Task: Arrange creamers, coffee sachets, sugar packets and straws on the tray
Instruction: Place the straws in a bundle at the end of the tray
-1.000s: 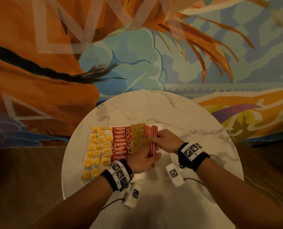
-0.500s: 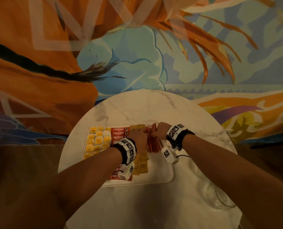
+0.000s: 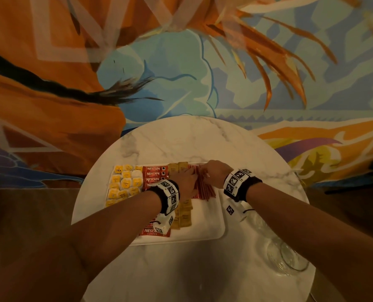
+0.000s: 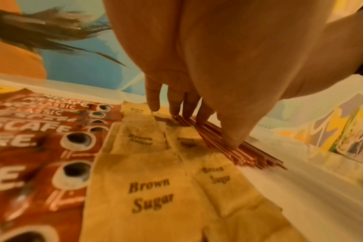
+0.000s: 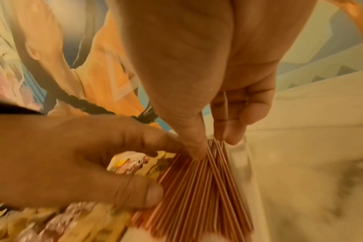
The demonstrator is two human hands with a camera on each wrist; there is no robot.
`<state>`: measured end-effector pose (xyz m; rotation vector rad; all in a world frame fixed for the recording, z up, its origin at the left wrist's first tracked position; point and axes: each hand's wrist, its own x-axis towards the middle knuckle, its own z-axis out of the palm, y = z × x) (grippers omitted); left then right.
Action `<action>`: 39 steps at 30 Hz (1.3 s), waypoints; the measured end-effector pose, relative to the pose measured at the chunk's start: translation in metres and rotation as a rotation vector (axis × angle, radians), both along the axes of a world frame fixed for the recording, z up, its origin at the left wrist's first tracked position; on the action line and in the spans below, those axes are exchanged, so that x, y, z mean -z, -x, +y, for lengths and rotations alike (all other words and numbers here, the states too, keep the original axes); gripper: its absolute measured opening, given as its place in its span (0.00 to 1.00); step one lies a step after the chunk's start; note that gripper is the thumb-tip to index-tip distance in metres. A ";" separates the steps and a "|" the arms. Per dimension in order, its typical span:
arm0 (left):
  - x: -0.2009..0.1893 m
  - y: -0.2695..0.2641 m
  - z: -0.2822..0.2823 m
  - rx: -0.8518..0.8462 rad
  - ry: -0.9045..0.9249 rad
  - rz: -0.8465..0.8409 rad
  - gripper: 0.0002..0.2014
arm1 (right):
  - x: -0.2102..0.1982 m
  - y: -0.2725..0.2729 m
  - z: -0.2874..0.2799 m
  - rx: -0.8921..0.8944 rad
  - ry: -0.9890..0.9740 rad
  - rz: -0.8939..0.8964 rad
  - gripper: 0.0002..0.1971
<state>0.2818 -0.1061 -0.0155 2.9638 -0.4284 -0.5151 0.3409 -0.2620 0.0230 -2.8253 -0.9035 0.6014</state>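
Both hands meet over the red straws (image 3: 203, 185) at the far right of the white tray (image 3: 209, 223). Left hand (image 3: 184, 180) reaches in from seven o'clock, its fingers (image 4: 177, 104) straight and close together, tips pressing down on the left edge of the bundle, the thumb (image 4: 232, 131) pressing on the straws nearer the wrist. Right hand (image 3: 214, 174) comes in from four o'clock; in the right wrist view its thumb (image 5: 194, 144) and fingertips (image 5: 231, 131) pinch the far ends of the straws, which fan out toward the camera.

At nine o'clock from the straws, touching them, lie two columns of brown sugar packets (image 4: 149, 194), overlapping like tiles. Next to these at nine o'clock lies a column of red Nescafe coffee sachets (image 3: 155, 171), then a block of yellow and white creamers (image 3: 125, 184) filling the tray's left end.

The tray sits on a round marble table (image 3: 181, 142). A clear glass (image 3: 287, 256) lies on the table at four o'clock from the tray, under the right forearm. A painted mural (image 3: 181, 73) rises beyond the table.
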 end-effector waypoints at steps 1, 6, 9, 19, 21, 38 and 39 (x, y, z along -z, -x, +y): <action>0.000 -0.001 -0.001 0.006 -0.007 -0.003 0.29 | 0.002 0.002 0.000 -0.020 0.018 0.001 0.08; -0.006 -0.006 -0.001 -0.003 -0.014 0.010 0.29 | 0.004 0.002 -0.005 0.062 0.056 -0.015 0.10; -0.004 -0.007 0.000 -0.005 -0.012 -0.003 0.28 | 0.001 0.001 -0.003 0.039 0.050 -0.031 0.09; 0.000 -0.009 -0.003 0.008 0.002 -0.030 0.31 | 0.011 0.001 -0.004 -0.021 0.053 -0.058 0.13; -0.001 -0.008 -0.001 0.001 0.017 -0.042 0.31 | 0.011 0.002 -0.005 -0.011 0.060 -0.069 0.13; 0.001 0.006 0.006 0.104 0.103 -0.074 0.31 | 0.021 0.028 -0.017 -0.173 0.076 -0.057 0.32; 0.001 0.006 0.005 0.101 0.103 -0.071 0.29 | 0.023 0.028 -0.019 -0.164 0.075 -0.068 0.33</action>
